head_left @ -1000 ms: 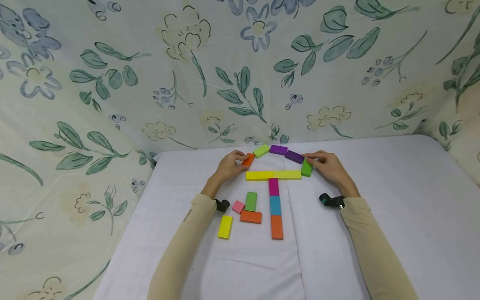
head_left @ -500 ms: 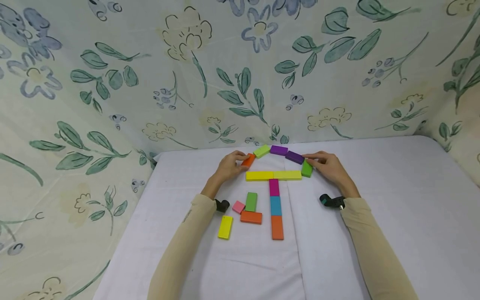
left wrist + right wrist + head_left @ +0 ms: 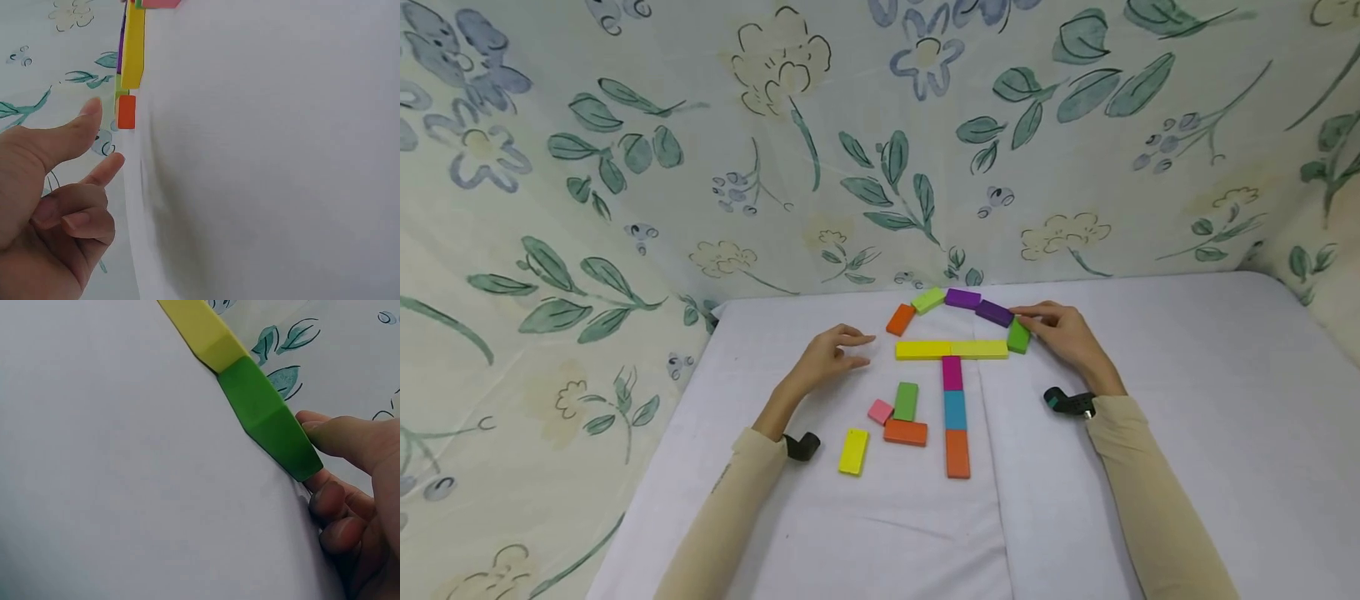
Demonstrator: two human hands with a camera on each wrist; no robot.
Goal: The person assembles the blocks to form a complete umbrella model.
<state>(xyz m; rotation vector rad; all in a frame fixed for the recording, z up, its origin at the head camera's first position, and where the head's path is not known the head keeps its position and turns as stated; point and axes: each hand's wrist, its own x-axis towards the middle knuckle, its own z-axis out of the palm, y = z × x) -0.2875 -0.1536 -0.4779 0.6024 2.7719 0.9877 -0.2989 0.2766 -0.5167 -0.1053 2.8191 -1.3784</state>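
Note:
My left hand (image 3: 831, 358) is off the blocks, its thumb and forefinger apart with nothing between them. Close to its fingertips lies an orange block (image 3: 901, 319), the left end of an arc of blocks. Across the table, my right hand (image 3: 1063, 333) touches the green block (image 3: 1018, 337) at the arc's right end. In the right wrist view its thumb meets the edge of that green block (image 3: 269, 415); its lower fingers are bent beside the end. A lime block (image 3: 928, 300), purple block (image 3: 962, 298) and dark purple block (image 3: 995, 312) complete the arc.
Below the arc, two yellow blocks (image 3: 923, 350) form a bar over a column of magenta (image 3: 952, 373), blue (image 3: 955, 410) and orange (image 3: 957, 454) blocks. Loose pink (image 3: 881, 412), green (image 3: 906, 402), orange (image 3: 906, 432) and yellow (image 3: 853, 452) blocks lie left. Floral cloth (image 3: 880, 167) hangs behind.
My left hand has let go of the orange block and drawn back left and towards me. The right hand stays at the green block. The view has shifted slightly.

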